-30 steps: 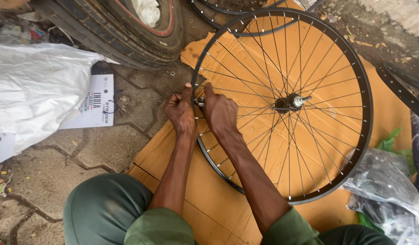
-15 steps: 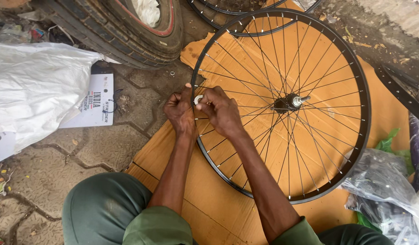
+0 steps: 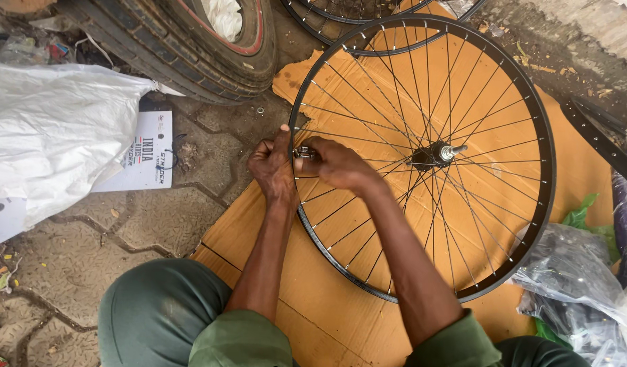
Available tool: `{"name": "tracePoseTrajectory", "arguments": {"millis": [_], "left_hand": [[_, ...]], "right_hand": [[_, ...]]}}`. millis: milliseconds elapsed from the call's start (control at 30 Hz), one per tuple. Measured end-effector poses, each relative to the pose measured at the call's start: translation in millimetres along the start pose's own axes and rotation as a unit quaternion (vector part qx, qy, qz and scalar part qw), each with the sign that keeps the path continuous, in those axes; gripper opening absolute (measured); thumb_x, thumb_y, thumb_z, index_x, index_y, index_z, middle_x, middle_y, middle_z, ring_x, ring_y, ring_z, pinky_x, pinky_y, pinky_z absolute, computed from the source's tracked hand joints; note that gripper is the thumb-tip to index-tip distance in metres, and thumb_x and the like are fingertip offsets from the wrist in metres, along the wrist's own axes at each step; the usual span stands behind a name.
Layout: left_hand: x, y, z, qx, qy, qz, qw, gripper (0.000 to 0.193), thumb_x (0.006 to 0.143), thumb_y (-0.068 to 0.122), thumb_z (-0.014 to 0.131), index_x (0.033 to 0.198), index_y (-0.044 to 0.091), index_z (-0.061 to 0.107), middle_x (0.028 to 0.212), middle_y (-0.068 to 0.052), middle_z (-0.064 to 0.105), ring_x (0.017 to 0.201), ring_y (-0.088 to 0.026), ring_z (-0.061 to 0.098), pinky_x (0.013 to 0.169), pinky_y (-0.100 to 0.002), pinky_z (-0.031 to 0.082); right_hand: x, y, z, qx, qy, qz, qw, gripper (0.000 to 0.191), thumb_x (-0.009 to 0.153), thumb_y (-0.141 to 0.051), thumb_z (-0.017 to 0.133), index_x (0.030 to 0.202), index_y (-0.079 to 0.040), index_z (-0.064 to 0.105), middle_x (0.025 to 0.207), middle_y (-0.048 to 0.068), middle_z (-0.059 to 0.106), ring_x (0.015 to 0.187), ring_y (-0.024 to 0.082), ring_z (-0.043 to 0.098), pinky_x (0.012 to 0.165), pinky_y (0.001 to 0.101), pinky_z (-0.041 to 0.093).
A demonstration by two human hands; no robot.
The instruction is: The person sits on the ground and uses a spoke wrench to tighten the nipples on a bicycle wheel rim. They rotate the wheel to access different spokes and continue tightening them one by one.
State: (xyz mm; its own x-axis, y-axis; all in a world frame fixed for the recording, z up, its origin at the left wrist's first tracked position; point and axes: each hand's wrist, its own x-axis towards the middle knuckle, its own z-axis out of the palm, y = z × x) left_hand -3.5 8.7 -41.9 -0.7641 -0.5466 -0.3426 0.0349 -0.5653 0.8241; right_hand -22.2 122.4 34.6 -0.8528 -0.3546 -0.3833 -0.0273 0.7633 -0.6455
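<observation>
Lying flat on a sheet of orange cardboard [image 3: 327, 299], which keeps it off the paved ground [image 3: 89, 245], a spoked black wheel [image 3: 546, 163] fills the middle of the view, its hub [image 3: 432, 155] and axle pointing up. Flat like this, every spoke can be reached from above. Behind it a fat tyre [image 3: 191, 47] and a second rim [image 3: 354, 13] lean at the top edge; a white sack [image 3: 55, 129] sits well to the left, a printed card [image 3: 147, 160] just beside it, and clear plastic bags [image 3: 571, 285] lie by the right side of the wheel

The person sits at the near edge, green-clad knee [image 3: 157, 312] forward, both arms stretched to the rim's left side. The left hand [image 3: 273, 166] wraps the rim from outside, fingers curled, seemingly to steady it. The right hand [image 3: 334, 163] reaches in over the spokes, its grip pinched shut on a small metal tool [image 3: 304, 153] held right at the rim, touching where a spoke meets it. A tiny ring-shaped part [image 3: 260, 110] lies loose on the paving near the tyre
</observation>
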Motion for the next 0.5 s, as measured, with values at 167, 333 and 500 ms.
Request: {"name": "tracePoseTrajectory", "arguments": {"millis": [167,333,500], "left_hand": [[2.6,-0.9,0.9,0.017,0.002,-0.011,1.000,0.052,0.087,0.027,0.082,0.056,0.013,0.043,0.056,0.005,0.039,0.056,-0.009,0.033,0.054,-0.031,0.030],[3.4,0.7,1.2,0.000,-0.017,0.008,1.000,0.053,0.088,0.025,0.083,0.057,0.014,0.042,0.058,0.006,0.037,0.059,-0.008,0.030,0.056,-0.030,0.029],[0.4,1.7,0.2,0.008,-0.011,-0.024,1.000,0.052,0.088,0.026,0.082,0.056,0.015,0.042,0.056,0.006,0.037,0.057,-0.009,0.032,0.055,-0.030,0.030]], "right_hand": [[-4.6,0.0,20.3,-0.127,0.175,-0.052,0.975,0.027,0.085,-0.012,0.070,0.109,-0.005,0.059,0.087,0.014,0.074,0.085,0.035,0.073,0.073,0.0457,0.052],[-6.4,-9.1,31.9,-0.142,0.260,-0.078,0.952,0.022,0.090,-0.002,0.069,0.100,-0.007,0.050,0.082,0.014,0.071,0.072,0.035,0.071,0.062,0.0471,0.050],[-18.6,-0.8,14.4,0.010,0.168,-0.072,0.983,0.020,0.102,-0.015,0.071,0.094,-0.008,0.054,0.070,0.012,0.060,0.065,0.036,0.061,0.061,0.0459,0.046]]}}
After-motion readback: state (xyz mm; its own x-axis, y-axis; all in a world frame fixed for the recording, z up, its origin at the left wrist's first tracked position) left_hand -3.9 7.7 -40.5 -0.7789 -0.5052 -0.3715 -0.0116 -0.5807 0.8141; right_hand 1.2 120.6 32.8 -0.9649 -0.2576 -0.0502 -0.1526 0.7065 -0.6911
